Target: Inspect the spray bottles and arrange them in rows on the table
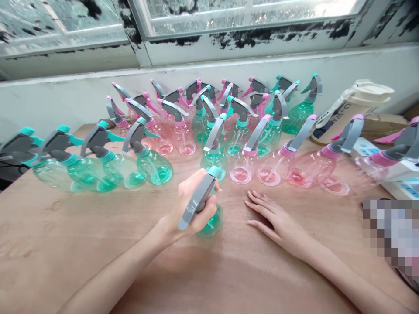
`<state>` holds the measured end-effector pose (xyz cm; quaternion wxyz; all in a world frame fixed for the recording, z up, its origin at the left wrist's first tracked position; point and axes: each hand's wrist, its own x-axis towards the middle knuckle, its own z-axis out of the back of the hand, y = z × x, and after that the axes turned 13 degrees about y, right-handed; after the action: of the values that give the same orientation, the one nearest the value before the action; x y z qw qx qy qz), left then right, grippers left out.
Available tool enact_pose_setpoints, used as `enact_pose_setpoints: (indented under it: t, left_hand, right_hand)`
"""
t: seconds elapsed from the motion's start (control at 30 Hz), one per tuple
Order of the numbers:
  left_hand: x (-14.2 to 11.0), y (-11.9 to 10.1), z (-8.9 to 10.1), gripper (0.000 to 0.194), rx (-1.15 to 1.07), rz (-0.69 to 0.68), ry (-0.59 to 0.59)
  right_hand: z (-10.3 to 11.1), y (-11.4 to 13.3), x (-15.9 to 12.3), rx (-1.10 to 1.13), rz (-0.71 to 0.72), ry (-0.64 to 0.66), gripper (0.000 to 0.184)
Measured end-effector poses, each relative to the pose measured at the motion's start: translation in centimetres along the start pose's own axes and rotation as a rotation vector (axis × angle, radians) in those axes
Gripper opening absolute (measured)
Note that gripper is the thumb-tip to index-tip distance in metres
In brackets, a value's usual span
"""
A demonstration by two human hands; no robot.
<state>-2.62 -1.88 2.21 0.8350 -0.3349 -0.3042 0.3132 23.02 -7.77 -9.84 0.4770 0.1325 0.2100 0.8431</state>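
My left hand (193, 198) is wrapped round the neck of a green spray bottle (211, 221), just under its grey and teal trigger head. The bottle's base shows below my fingers, at or close to the tabletop; its neck is hidden by the hand. My right hand (270, 213) lies on the wooden table (229, 274) with its fingers stretched out, holding nothing. Just beyond it stands a row of pink spray bottles (240, 170). Another green spray bottle (214, 159) stands directly behind the held one.
Green spray bottles (160, 170) line the left side. Several pink and green bottles crowd the back by the wall (88, 96). At the right are a beige tumbler (347, 113), white and blue boxes (402, 179) and a pixelated patch on a dark-edged object.
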Motion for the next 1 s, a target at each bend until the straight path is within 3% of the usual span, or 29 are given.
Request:
enact_pose_setpoints:
  t: [0.17, 0.43, 1.0]
  left_hand:
    - [-0.14, 0.51, -0.30, 0.029, -0.029, -0.010, 0.041]
    - [-0.24, 0.81, -0.84, 0.039, -0.041, -0.023, -0.035]
    - [-0.31, 0.66, -0.70, 0.031, -0.041, 0.006, 0.003]
  right_hand:
    - [0.00, -0.08, -0.01, -0.016, 0.004, 0.006, 0.046]
    - [-0.02, -0.11, 0.08, -0.031, 0.000, 0.011, 0.047]
    - [-0.12, -0.09, 0.04, -0.041, 0.006, 0.006, 0.047]
